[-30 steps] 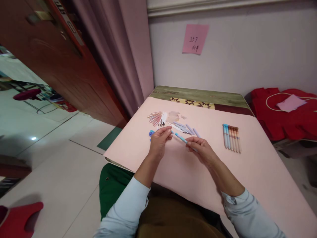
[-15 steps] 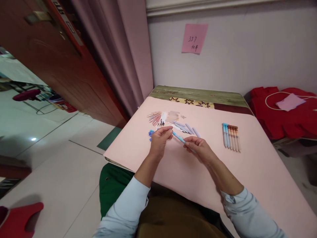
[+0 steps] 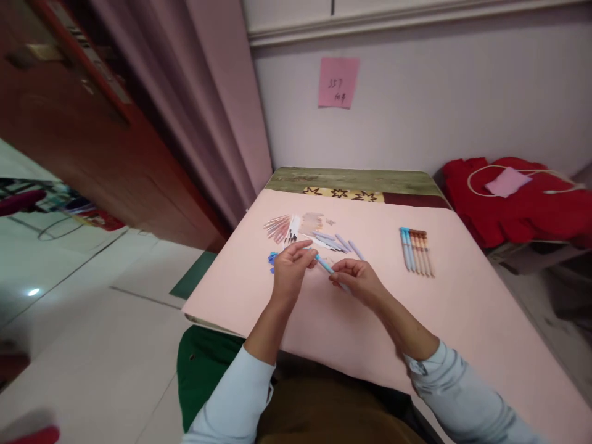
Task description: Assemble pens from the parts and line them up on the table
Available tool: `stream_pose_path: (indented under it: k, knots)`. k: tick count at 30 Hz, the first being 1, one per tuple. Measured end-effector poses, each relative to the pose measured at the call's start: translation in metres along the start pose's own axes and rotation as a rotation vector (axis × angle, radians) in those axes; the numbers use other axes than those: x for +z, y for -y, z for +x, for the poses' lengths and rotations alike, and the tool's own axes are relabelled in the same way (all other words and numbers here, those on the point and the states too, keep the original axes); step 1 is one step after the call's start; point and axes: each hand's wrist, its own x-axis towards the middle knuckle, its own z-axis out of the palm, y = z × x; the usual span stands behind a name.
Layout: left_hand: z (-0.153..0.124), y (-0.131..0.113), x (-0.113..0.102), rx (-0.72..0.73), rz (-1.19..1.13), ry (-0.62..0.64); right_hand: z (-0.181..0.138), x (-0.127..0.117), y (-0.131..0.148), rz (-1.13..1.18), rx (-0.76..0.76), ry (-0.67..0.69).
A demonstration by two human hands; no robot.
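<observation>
A light blue pen [image 3: 324, 264] is held slantwise between my two hands, just above the table. My left hand [image 3: 290, 266] pinches its upper left end with thumb and fingers. Around the lower right part of the barrel, my right hand [image 3: 358, 280] is closed. Beside my left hand lie small blue parts [image 3: 272, 261], partly covered by it. Beyond both hands are pale lilac-blue pen barrels [image 3: 343, 242], thin white sticks with dark tips [image 3: 291, 234], pinkish slim tubes [image 3: 276, 227] and pale translucent pieces [image 3: 312, 222].
A row of pens [image 3: 417, 251] with blue and brown tops lies to the right on the pink-covered table [image 3: 444, 320]. Tiny grey pieces [image 3: 330, 222] sit near the back. Red cloth [image 3: 481, 213] with a white cord is at right; a wooden door [image 3: 139, 154] stands left.
The camera view has shifted a little, so the table and pens appear further left. Both hands still grip the blue pen, whose angle is slightly steeper.
</observation>
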Motion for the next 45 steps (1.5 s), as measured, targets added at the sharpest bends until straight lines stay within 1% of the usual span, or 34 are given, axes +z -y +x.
stream_pose_path:
  k: [4,7,11,13,16,18,20,22,24,25,28,31,34,37,40,45]
  knots:
    - [0.007,-0.005,0.008,0.142,0.104,0.041,-0.002,0.003,0.005,-0.061,-0.151,-0.124]
    - [0.011,-0.012,0.020,0.220,0.208,0.085,-0.010,0.004,0.012,-0.141,-0.252,-0.224]
    - [0.012,-0.021,0.041,0.255,0.249,0.166,-0.027,0.004,0.022,-0.288,-0.378,-0.344]
    - [0.010,-0.023,0.050,0.252,0.249,0.209,-0.034,0.001,0.025,-0.314,-0.393,-0.386]
    - [0.005,-0.018,0.055,0.245,0.292,0.251,-0.039,-0.014,0.029,-0.324,-0.364,-0.521]
    - [-0.004,-0.008,0.050,0.248,0.379,0.285,-0.038,-0.031,0.033,-0.341,-0.349,-0.648]
    - [-0.016,0.008,0.038,0.253,0.491,0.333,-0.034,-0.052,0.038,-0.401,-0.344,-0.777]
    - [-0.029,0.025,0.023,0.238,0.552,0.396,-0.029,-0.073,0.043,-0.496,-0.325,-0.888]
    - [-0.040,0.041,0.008,0.261,0.585,0.429,-0.023,-0.089,0.046,-0.569,-0.280,-0.961]
    - [-0.044,0.046,0.001,0.286,0.601,0.437,-0.020,-0.094,0.047,-0.603,-0.250,-0.984]
    - [-0.049,0.055,-0.011,0.353,0.637,0.397,-0.012,-0.103,0.047,-0.704,-0.146,-1.029]
    - [-0.048,0.057,-0.013,0.375,0.663,0.409,-0.005,-0.104,0.046,-0.793,-0.038,-1.051]
    - [-0.046,0.059,-0.012,0.377,0.683,0.452,0.003,-0.104,0.049,-0.858,0.081,-1.045]
    - [-0.044,0.061,-0.012,0.375,0.691,0.464,0.011,-0.103,0.054,-0.923,0.180,-1.042]
    - [-0.042,0.060,-0.014,0.379,0.686,0.466,0.019,-0.103,0.058,-1.003,0.259,-1.039]
    - [-0.039,0.057,-0.015,0.368,0.666,0.487,0.028,-0.103,0.061,-1.101,0.368,-0.992]
